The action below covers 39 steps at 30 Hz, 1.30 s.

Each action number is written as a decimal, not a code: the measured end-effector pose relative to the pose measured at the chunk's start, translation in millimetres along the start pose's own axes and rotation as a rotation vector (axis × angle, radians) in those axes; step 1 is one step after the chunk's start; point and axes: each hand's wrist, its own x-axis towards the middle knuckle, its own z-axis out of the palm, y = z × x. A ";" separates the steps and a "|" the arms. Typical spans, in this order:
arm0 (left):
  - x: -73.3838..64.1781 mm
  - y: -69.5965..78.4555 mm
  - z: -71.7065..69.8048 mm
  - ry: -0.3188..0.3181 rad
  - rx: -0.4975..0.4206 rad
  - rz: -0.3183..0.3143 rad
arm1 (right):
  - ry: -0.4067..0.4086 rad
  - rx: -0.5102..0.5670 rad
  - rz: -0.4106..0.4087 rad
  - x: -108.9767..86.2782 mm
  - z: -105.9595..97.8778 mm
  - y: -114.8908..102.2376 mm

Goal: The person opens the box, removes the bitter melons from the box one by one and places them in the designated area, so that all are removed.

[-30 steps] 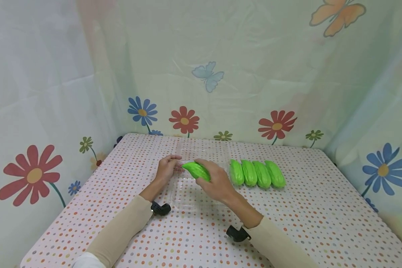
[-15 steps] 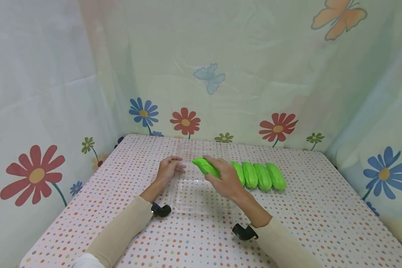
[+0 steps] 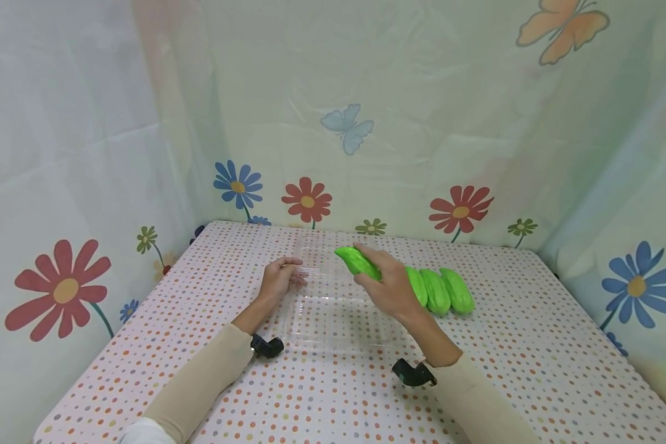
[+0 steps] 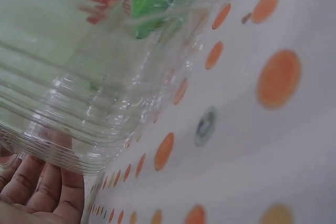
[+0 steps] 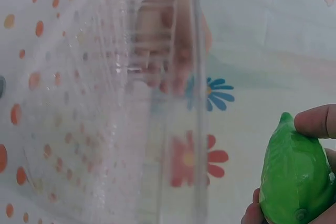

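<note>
A green ridged bitter melon (image 3: 357, 261) with a pointed tip is gripped by my right hand (image 3: 387, 282), raised over the right part of a clear plastic container (image 3: 333, 343). In the right wrist view the fingers and thumb wrap the bitter melon (image 5: 294, 177), beside the container wall (image 5: 118, 129). My left hand (image 3: 276, 282) holds the container's left side, near the crease between its two halves. In the left wrist view, its fingers (image 4: 47, 187) curl at the ribbed container wall (image 4: 73, 114). Green shows blurred through the plastic.
Right of the container, more bitter melons (image 3: 436, 292) lie side by side in a row, partly hidden by the right hand. The table (image 3: 311, 407) has a dotted cover. Curtains (image 3: 255, 92) with flowers stand behind and at both sides.
My right hand has moved right and farther back with the bitter melon, now covering the left end of the row. The left hand stays at the container.
</note>
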 end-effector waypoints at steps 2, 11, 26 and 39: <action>0.2 -0.2 0.0 0.002 0.000 0.005 | 0.012 0.000 0.015 1.7 -4.8 1.9; 0.0 -1.2 -0.3 -0.005 -0.006 0.009 | 0.094 -0.011 0.038 9.5 -22.7 15.8; 0.7 -1.2 -1.0 -0.006 0.013 0.002 | 0.140 -0.065 0.190 16.8 -49.0 36.3; 0.9 0.1 -3.4 -0.021 0.000 -0.031 | 0.134 -0.073 0.347 17.3 -70.0 57.1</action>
